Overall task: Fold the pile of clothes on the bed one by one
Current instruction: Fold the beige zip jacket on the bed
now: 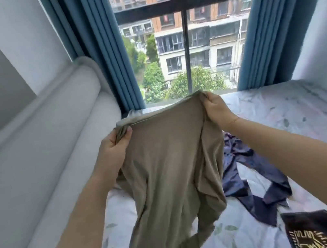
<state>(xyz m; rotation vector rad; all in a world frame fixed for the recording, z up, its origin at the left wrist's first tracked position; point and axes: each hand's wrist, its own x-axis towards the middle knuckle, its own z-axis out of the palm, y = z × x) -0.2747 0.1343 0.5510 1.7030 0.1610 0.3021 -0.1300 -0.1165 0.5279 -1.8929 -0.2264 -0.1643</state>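
A tan garment (169,165) is held up above the bed (285,117), its top edge pinched at one corner by the left hand (112,151) and at the other by the right hand (217,109), the cloth hanging below both grips. Beside it a dark blue garment (252,176) is spread, a folded black one (316,230) nearer. Beyond the bed, blue curtains (103,47) are drawn back from the window (187,34).

A bedroom in a flat: a bed (285,117) with a leaf-print sheet and padded white headboard (54,141), blue curtains (103,47) framing a tall window (187,34) facing apartment blocks, clothes (252,174) strewn across the bed.
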